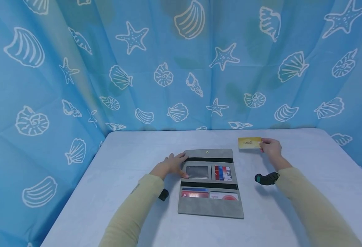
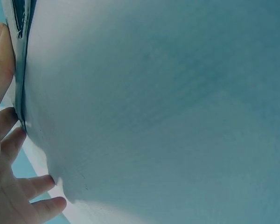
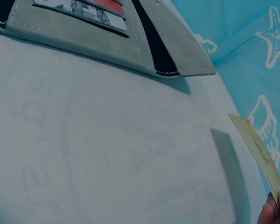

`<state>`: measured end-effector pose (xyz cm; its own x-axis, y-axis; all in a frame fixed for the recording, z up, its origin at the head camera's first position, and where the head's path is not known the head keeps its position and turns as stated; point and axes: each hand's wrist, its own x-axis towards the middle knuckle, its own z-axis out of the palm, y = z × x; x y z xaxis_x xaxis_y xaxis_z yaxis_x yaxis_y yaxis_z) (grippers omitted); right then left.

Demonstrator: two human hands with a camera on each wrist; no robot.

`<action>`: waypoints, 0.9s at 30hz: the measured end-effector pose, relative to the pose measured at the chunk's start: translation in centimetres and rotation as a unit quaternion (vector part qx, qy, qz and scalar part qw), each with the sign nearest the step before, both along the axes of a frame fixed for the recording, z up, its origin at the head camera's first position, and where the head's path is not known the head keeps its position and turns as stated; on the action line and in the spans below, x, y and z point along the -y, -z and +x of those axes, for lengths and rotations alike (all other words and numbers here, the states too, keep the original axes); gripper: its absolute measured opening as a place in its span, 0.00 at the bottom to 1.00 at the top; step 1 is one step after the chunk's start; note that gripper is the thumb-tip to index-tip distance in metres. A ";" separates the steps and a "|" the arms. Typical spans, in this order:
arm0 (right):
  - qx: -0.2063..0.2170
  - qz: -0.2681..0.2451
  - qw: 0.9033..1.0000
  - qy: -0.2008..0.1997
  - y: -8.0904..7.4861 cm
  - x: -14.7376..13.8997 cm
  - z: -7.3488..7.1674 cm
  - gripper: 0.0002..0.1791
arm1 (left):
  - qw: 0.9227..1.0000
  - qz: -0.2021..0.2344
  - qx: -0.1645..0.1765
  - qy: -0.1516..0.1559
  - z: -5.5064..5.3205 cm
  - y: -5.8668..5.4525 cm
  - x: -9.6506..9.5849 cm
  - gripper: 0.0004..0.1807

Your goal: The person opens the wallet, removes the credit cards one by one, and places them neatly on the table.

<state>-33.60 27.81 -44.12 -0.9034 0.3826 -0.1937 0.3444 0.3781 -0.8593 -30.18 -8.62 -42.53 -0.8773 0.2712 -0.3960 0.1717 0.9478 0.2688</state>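
A grey wallet point(image 1: 210, 207) lies unfolded on the table, with several cards in its slots. Among them are a red-and-blue card point(image 1: 223, 173), a red card point(image 1: 194, 194) and a white card point(image 1: 224, 196). My left hand point(image 1: 172, 165) rests at the wallet's upper left edge, thumb on its face and the other fingers spread; in the left wrist view the fingertips point(image 2: 42, 184) reach the tablecloth. Up and to the right of the wallet, my right hand point(image 1: 271, 148) pinches a yellow card point(image 1: 249, 142) by its right end. The card's shadow falls apart from it in the right wrist view.
A white cloth covers the table point(image 1: 137, 147). Behind and to the left hangs a blue curtain point(image 1: 156, 96) with white shells and starfish. A black wrist device point(image 1: 266, 178) sits under the right sleeve, and another point(image 1: 163, 195) by the left sleeve.
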 end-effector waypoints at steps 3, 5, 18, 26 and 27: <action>0.018 0.001 1.000 -0.004 0.2 0.3 0.1 0.23 | 1.000 -0.002 -0.001 0.003 0.0 0.1 0.0 0.49; 0.023 -0.001 1.000 0.001 0.7 0.4 0.0 0.23 | 1.000 -0.003 -0.001 0.003 -0.1 0.2 0.0 0.49; 0.035 0.110 0.993 -0.026 2.2 1.0 -0.6 0.24 | 1.000 -0.009 -0.004 0.001 0.0 0.3 0.0 0.50; 0.013 0.185 0.981 -0.061 1.7 2.4 -0.1 0.29 | 1.000 -0.016 -0.003 0.005 -0.1 0.1 0.0 0.50; 0.012 0.191 0.979 -0.064 1.6 2.5 -0.1 0.30 | 1.000 -0.017 -0.001 0.004 -0.1 0.0 -0.1 0.50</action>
<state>-33.70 25.28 -45.74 -0.9457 0.3152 -0.0795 0.2909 0.7117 -0.6394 -30.25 -8.57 -42.56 -0.8760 0.2651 -0.4029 0.1806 0.9549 0.2357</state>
